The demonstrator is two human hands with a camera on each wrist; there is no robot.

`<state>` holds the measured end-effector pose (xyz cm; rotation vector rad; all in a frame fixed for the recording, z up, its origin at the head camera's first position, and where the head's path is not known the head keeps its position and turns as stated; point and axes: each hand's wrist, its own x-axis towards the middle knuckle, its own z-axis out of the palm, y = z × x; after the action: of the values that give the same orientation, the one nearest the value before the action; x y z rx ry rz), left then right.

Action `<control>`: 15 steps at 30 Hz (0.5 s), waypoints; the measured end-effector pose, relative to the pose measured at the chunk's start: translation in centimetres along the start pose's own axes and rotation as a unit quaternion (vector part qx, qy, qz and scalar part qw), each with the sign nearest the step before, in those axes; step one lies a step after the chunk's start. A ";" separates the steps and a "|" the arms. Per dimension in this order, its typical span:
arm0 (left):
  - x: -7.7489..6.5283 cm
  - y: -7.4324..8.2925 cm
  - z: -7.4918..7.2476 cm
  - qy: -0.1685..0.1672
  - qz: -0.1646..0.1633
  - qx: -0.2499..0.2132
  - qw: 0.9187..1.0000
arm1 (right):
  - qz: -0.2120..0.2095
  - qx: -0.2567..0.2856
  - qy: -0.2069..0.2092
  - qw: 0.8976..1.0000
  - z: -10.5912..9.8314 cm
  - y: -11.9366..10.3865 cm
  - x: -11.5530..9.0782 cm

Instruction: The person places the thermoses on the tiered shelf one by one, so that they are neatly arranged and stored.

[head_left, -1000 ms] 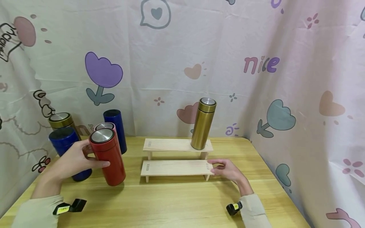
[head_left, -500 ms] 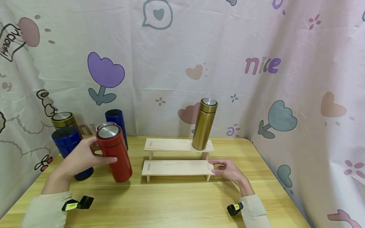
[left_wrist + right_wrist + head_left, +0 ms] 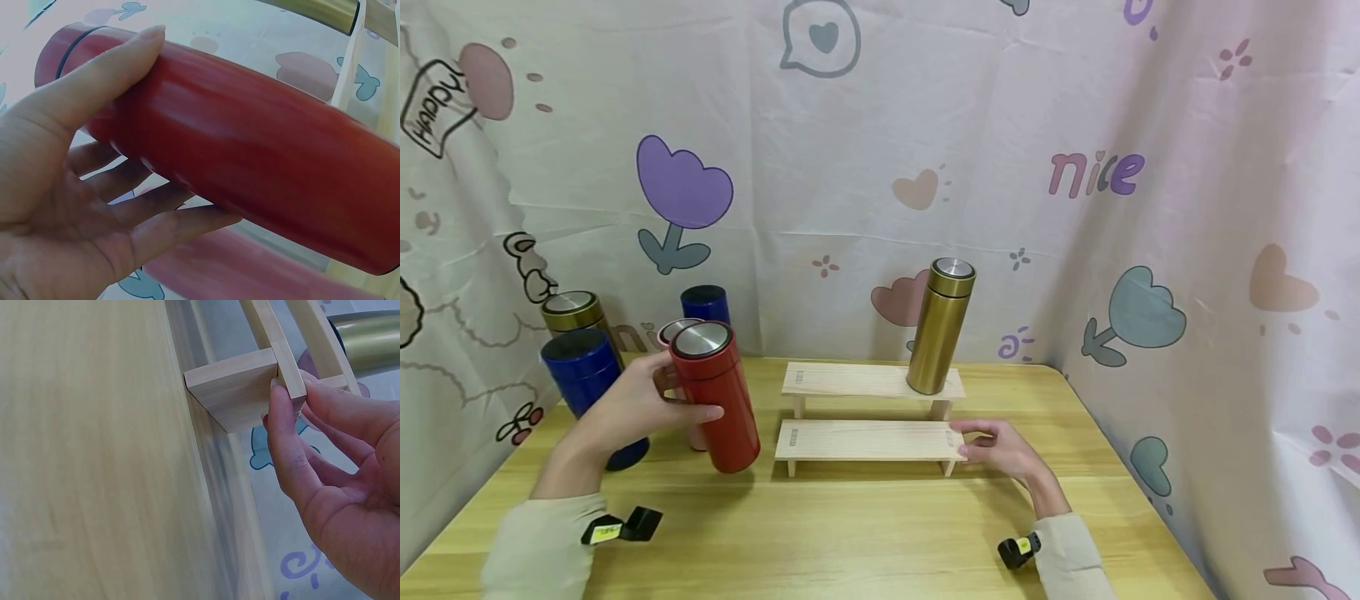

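Note:
In the head view my left hand [image 3: 638, 406] grips a red thermos flask [image 3: 730, 417] with a silver lid top, thumb across its front and fingers round the far side. The flask leans slightly, and the left wrist view shows the thumb [image 3: 119, 62] near its lid seam. My right hand [image 3: 1000, 450] pinches the right end of the lower step of a light wooden two-step stand [image 3: 857, 440]; the right wrist view shows thumb and fingers on either side of the board's corner. A gold thermos flask [image 3: 942, 329] stands on the right of the upper step.
Left of and behind the red flask stand a pink flask [image 3: 695, 435], a blue flask [image 3: 706, 304], a wider blue flask [image 3: 580, 367] and a gold flask [image 3: 572, 312]. A patterned curtain [image 3: 820, 167] hangs behind the wooden table [image 3: 850, 533].
My left hand has carried the red flask to the right and slightly away from me, toward the stand. My right hand keeps its hold on the lower step.

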<state>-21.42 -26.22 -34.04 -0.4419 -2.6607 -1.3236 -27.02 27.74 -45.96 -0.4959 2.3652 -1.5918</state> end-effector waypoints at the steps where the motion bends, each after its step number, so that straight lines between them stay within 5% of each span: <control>1: 0.1 0.1 0.1 0.000 -0.001 -0.003 1.000 | -0.001 -0.001 0.000 1.000 0.0 0.0 0.0; 15: 0.9 1.5 0.8 -0.011 0.010 -0.052 0.999 | 0.000 0.016 0.000 1.000 0.2 0.1 0.1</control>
<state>-21.76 -24.54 -33.20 -0.4963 -2.6065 -1.4642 -27.09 27.59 -46.12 -0.4909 2.3358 -1.6269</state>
